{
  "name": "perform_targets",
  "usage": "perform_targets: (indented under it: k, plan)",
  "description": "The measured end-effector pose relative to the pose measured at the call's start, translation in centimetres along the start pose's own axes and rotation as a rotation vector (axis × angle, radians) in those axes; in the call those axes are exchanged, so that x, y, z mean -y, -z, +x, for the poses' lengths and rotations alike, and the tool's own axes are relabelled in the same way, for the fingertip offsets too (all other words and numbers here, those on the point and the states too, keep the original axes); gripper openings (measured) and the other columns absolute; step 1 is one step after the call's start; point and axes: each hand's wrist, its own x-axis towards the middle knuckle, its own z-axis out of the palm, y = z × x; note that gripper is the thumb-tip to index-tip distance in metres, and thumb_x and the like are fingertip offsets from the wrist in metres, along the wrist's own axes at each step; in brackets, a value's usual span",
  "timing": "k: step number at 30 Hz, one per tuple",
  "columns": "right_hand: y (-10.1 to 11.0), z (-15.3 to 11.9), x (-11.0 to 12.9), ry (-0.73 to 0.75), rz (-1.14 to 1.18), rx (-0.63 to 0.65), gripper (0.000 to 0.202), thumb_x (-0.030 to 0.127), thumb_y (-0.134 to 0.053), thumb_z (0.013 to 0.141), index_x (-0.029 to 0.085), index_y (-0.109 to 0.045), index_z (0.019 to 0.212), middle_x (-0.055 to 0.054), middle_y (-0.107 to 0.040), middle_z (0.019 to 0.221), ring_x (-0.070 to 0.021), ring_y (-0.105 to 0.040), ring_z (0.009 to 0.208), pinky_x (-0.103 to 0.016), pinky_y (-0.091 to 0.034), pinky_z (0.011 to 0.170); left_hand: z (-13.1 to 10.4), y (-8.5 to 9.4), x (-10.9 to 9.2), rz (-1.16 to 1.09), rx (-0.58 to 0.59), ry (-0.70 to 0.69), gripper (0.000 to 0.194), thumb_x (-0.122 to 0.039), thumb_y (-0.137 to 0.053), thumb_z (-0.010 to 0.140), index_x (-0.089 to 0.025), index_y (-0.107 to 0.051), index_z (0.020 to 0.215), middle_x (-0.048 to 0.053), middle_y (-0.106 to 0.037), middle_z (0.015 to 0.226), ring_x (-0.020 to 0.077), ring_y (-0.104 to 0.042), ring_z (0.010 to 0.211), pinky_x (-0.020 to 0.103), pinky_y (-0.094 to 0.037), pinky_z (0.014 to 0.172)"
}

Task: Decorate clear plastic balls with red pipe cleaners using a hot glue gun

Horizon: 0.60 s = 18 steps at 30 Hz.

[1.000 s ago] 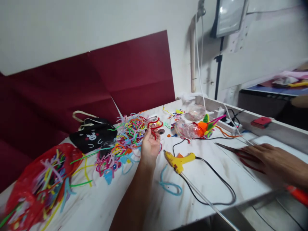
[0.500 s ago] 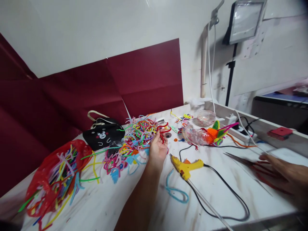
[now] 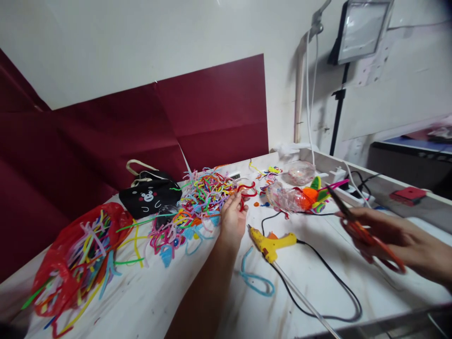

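Note:
My left hand (image 3: 233, 217) is closed on a bent red pipe cleaner (image 3: 249, 189), whose curved end sticks out past the fingertips. My right hand (image 3: 391, 230) grips a pair of scissors (image 3: 370, 238) with orange-red handles, the dark blades pointing up and left. Between the hands, a yellow glue gun (image 3: 271, 246) lies on the table with a glue stick out of its back. A looped light-blue pipe cleaner (image 3: 257, 282) rests nearer to me. Just left of my left hand is a tangled heap of coloured pipe cleaners (image 3: 208, 193).
A red plastic bag (image 3: 52, 278) of pipe cleaners lies at the left, near a black bag with a bear face (image 3: 146, 197). Behind the glue gun lies a clear plastic piece with orange and green parts (image 3: 307, 198). A black cord (image 3: 356, 301) loops across the table (image 3: 307, 282).
My right hand has lifted the scissors off the table at the right, and the blades now point up. My left hand stays nearly in place with the red pipe cleaner.

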Motion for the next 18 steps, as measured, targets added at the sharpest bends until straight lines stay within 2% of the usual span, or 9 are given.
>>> perform_targets:
  k: [1,2,3,5,6,8,11,14,18]
  plan:
    - [-0.8,0.9,1.7,-0.06,0.313,0.145,0.05,0.064,-0.067,0.088,0.034,-0.071,0.127,-0.018,-0.069,0.085,-0.0256,-0.067,0.062,-0.042,-0.052,0.053,-0.1,0.0,0.0,0.031,0.009,-0.008,0.016,-0.009,-0.084,0.078,-0.017,-0.072,0.086,0.001,-0.076,0.084,0.0095,-0.068,0.07,0.019,-0.043,0.058]
    - [-1.6,1.7,3.5,-0.137,0.531,0.228,0.05,0.059,-0.076,0.082,0.033,-0.07,0.125,-0.014,-0.067,0.085,-0.0246,-0.065,0.06,-0.039,-0.052,0.05,-0.3,0.0,0.0,0.06,0.013,-0.01,0.018,-0.009,-0.085,0.077,-0.017,-0.071,0.085,0.002,-0.076,0.085,0.01,-0.068,0.071,0.019,-0.043,0.057]
    - [-2.6,2.5,5.2,-0.196,0.665,0.256,0.05,0.055,-0.083,0.078,0.032,-0.069,0.12,-0.008,-0.064,0.081,-0.0208,-0.061,0.056,-0.036,-0.05,0.048,-0.4,-0.1,0.0,0.087,0.014,-0.007,0.018,-0.01,-0.086,0.077,-0.017,-0.071,0.084,0.002,-0.076,0.086,0.0105,-0.069,0.072,0.019,-0.044,0.058]
    - [-4.4,3.9,8.3,-0.225,0.804,0.167,0.051,0.049,-0.092,0.068,0.029,-0.064,0.106,0.003,-0.054,0.074,-0.0101,-0.045,0.045,-0.028,-0.042,0.041,-0.7,-0.1,-0.2,0.134,0.017,0.006,0.017,-0.011,-0.085,0.077,-0.017,-0.07,0.082,0.002,-0.075,0.085,0.0118,-0.069,0.073,0.02,-0.049,0.06]
    - [-5.2,4.7,9.5,-0.218,0.823,0.149,0.053,0.045,-0.094,0.064,0.028,-0.061,0.101,0.006,-0.051,0.071,-0.0079,-0.042,0.044,-0.025,-0.041,0.04,-0.9,-0.2,-0.3,0.156,0.028,0.017,0.017,-0.012,-0.085,0.077,-0.017,-0.069,0.082,0.002,-0.075,0.085,0.0125,-0.07,0.074,0.021,-0.052,0.062]
    - [-6.4,6.2,11.1,-0.171,0.841,0.126,0.058,0.041,-0.098,0.059,0.026,-0.06,0.1,0.009,-0.05,0.067,-0.0076,-0.044,0.045,-0.023,-0.043,0.042,-1.1,-0.2,-0.4,0.199,0.073,0.045,0.019,-0.014,-0.087,0.076,-0.017,-0.07,0.083,0.003,-0.076,0.085,0.0138,-0.071,0.076,0.023,-0.055,0.065]
    - [-7.7,8.3,12.0,-0.073,0.907,0.0,0.062,0.04,-0.101,0.052,0.025,-0.063,0.099,0.002,-0.066,0.076,-0.0161,-0.066,0.064,-0.03,-0.059,0.06,-1.4,-0.3,-0.5,0.248,0.14,0.063,0.026,-0.018,-0.092,0.07,-0.017,-0.071,0.084,0.003,-0.076,0.083,0.0141,-0.07,0.072,0.025,-0.058,0.065]
    - [-8.6,9.9,12.1,-0.002,0.879,-0.097,0.06,0.046,-0.1,0.054,0.023,-0.066,0.098,-0.001,-0.072,0.079,-0.0214,-0.072,0.074,-0.037,-0.063,0.073,-1.5,-0.2,-0.3,0.299,0.197,0.057,0.032,-0.024,-0.097,0.064,-0.016,-0.07,0.081,0.003,-0.075,0.079,0.0156,-0.071,0.072,0.028,-0.061,0.068]
    - [-9.3,10.8,12.3,0.059,0.808,-0.112,0.057,0.052,-0.098,0.059,0.023,-0.068,0.098,0.001,-0.07,0.074,-0.0199,-0.069,0.068,-0.036,-0.061,0.067,-1.5,-0.1,-0.1,0.364,0.255,0.057,0.037,-0.033,-0.099,0.061,-0.016,-0.072,0.081,0.006,-0.077,0.083,0.0166,-0.072,0.073,0.031,-0.062,0.073]
